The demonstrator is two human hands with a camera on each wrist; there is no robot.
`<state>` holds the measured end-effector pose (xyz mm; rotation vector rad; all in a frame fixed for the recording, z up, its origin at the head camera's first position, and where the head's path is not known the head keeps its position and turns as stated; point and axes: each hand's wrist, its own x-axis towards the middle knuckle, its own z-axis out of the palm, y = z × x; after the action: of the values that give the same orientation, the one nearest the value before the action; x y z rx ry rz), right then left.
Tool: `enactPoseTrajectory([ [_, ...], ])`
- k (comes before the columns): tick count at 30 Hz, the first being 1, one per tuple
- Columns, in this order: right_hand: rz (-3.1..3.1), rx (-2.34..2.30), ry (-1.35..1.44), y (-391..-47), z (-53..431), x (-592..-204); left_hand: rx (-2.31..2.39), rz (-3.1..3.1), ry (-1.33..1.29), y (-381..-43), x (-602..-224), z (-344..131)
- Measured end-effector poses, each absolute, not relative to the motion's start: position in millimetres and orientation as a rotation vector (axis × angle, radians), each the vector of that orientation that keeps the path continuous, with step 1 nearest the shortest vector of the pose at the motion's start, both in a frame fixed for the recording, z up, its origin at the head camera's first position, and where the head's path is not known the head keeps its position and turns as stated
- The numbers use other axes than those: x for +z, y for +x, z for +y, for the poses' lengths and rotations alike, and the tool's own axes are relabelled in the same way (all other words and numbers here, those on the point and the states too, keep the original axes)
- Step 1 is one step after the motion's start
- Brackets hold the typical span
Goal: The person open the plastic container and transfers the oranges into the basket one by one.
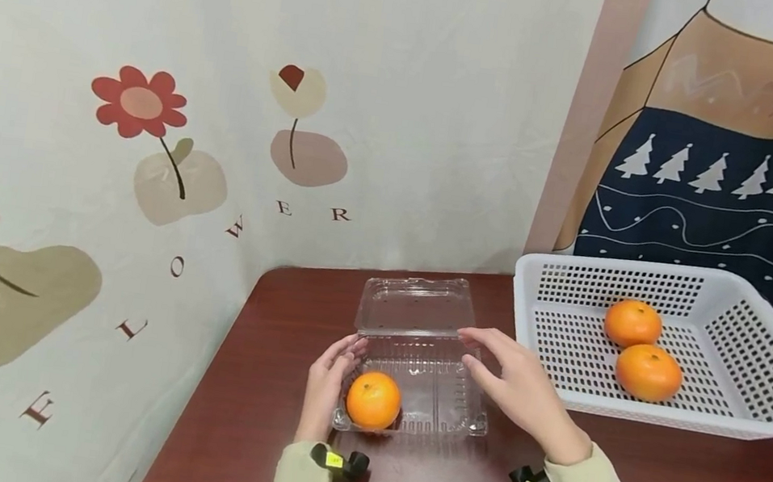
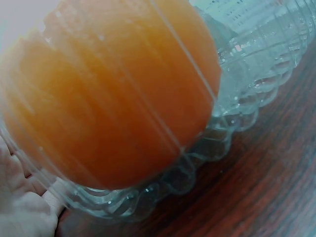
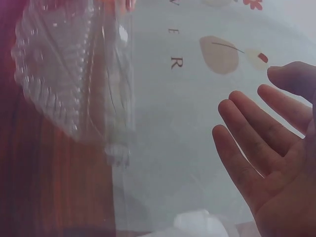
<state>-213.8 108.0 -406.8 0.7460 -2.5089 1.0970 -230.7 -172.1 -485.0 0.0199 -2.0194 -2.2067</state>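
Note:
A clear plastic clamshell box (image 1: 422, 384) lies on the table with its lid (image 1: 414, 306) folded back. One orange (image 1: 374, 401) sits in its left front corner; the left wrist view shows that orange (image 2: 113, 98) close up through the ribbed wall. My left hand (image 1: 327, 384) rests along the box's left side, fingers near the hinge. Over the right side of the box hovers my right hand (image 1: 521, 385), holding nothing. In the right wrist view the right hand (image 3: 276, 158) has its fingers spread and nearly straight, apart from the box.
To the right stands a white perforated basket (image 1: 722, 424) holding two oranges (image 1: 648, 373). A dark red-brown table (image 1: 244, 434) carries everything. Behind it hangs a pale curtain (image 1: 432, 117) with printed flowers and letters; a dark panel with trees is at right.

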Motion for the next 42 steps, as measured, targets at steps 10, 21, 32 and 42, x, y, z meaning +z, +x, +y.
enactPoseTrajectory([
  [10,-2.515,1.155,0.757,-210.3,91.5,-410.9,-2.165,-2.006,0.025,-239.2,-501.6,-172.2],
  [21,-2.508,1.195,0.756,-209.1,79.0,-413.6,-2.17,-1.988,0.013,-240.3,-503.5,-172.1],
  [32,-2.524,1.137,0.779,-205.5,62.8,-420.9,-2.218,-1.999,0.003,-233.8,-487.2,-172.7],
  [42,-2.514,1.113,0.88,-201.0,47.5,-431.2,-2.207,-2.028,0.023,-227.8,-479.3,-170.7],
])
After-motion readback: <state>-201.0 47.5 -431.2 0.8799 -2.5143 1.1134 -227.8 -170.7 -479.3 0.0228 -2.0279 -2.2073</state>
